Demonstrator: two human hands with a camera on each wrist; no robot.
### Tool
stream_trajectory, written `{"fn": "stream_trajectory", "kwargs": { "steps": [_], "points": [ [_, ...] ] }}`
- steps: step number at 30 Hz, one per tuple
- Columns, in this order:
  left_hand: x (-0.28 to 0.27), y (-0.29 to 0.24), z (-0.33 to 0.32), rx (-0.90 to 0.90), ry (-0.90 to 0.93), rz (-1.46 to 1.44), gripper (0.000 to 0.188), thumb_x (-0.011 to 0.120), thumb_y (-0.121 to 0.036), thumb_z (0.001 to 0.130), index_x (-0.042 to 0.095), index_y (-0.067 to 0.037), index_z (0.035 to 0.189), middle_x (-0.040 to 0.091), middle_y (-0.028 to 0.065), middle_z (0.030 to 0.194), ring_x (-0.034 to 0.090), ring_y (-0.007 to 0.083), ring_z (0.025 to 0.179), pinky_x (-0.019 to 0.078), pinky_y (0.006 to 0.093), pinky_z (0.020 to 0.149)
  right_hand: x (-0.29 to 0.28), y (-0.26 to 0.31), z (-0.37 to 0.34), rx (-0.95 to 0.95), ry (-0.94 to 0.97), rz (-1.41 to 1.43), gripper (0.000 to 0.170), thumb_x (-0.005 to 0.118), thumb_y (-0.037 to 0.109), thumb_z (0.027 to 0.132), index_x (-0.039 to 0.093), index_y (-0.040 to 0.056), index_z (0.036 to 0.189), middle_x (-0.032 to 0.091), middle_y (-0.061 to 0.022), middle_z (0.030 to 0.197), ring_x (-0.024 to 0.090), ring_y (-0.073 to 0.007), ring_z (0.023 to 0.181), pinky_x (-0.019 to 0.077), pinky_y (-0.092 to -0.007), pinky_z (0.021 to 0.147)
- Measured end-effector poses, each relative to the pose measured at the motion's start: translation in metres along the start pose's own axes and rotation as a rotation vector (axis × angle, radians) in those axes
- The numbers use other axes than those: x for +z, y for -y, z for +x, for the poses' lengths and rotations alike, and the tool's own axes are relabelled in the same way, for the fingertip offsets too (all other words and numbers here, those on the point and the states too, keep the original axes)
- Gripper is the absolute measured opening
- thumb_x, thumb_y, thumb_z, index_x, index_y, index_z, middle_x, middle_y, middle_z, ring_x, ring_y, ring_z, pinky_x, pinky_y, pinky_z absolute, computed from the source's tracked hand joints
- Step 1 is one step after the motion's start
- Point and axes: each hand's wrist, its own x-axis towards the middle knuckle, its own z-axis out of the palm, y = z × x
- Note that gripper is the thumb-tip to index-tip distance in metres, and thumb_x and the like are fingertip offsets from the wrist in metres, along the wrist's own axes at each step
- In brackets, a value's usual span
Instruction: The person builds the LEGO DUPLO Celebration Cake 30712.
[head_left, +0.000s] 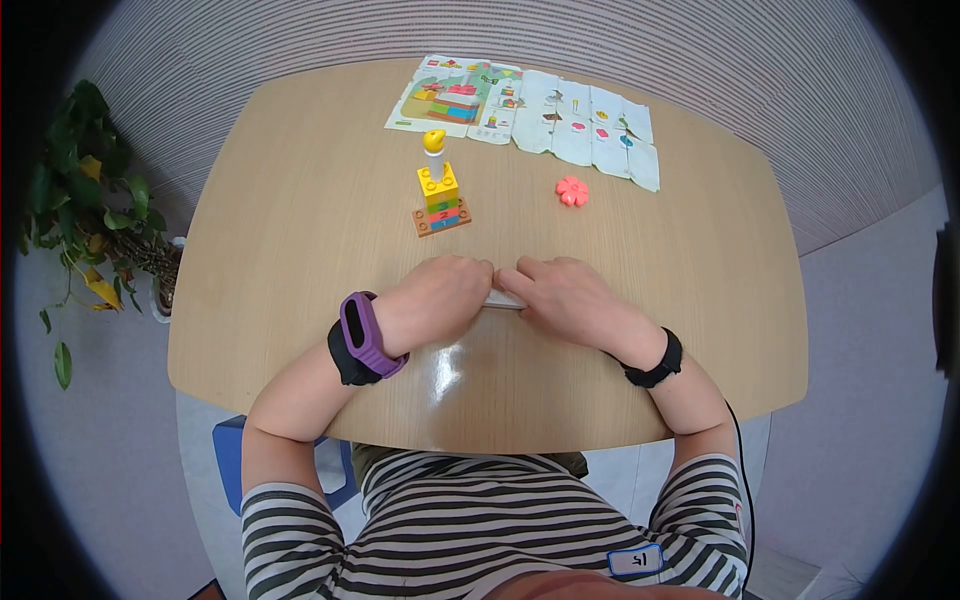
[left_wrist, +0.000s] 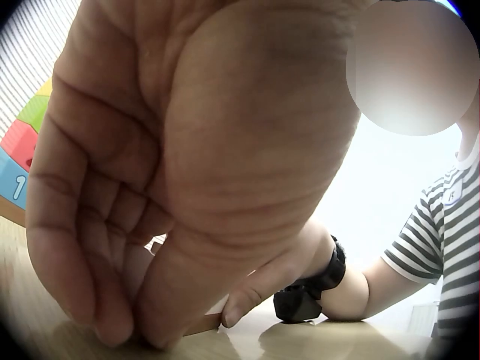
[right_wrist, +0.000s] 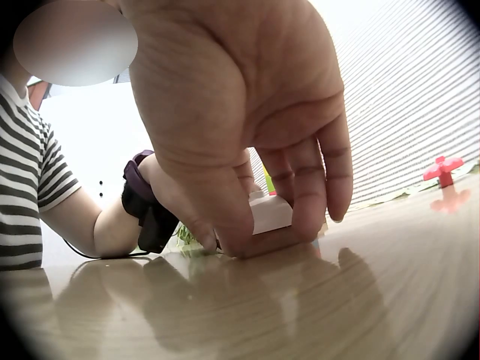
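My left hand (head_left: 440, 293) and right hand (head_left: 565, 298) meet low over the table, close to each other. Between them lies a small toy brick piece, a white brick (right_wrist: 271, 214) over a flat brown plate (right_wrist: 274, 241). The right thumb and fingers grip it from two sides. At its other end, the left thumb and curled fingers pinch, largely covering that part. Beyond the left hand stands a brick tower (head_left: 441, 197): numbered blue, red and green bricks on a brown plate, a yellow brick, then a white candle with a yellow flame. A coral flower piece (head_left: 572, 191) lies beyond the right hand.
An unfolded, creased instruction sheet (head_left: 530, 112) lies along the far side of the wooden table (head_left: 300, 200). A potted plant (head_left: 100, 200) stands on the left, and a blue stool (head_left: 229, 465) is partly under the near edge.
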Motion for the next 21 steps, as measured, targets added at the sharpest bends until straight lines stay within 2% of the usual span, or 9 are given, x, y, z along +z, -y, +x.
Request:
{"fn": "stream_trajectory", "kwargs": {
  "steps": [21],
  "points": [
    [-0.0018,-0.0001,-0.0005,0.015,-0.013,0.007,0.019,0.06,-0.007,0.072,0.053,0.003,0.087,0.061,0.018,0.074,0.062,0.0337,0.072,0.0493,0.0409,0.065,-0.0019,0.0011,0.0013,0.011,0.02,0.017,0.038,0.067,0.012,0.073,0.05,0.0087,0.107,0.055,-0.0101,0.084,0.059,-0.0294,0.076,0.0472,-0.0393,0.064]
  ]
}}
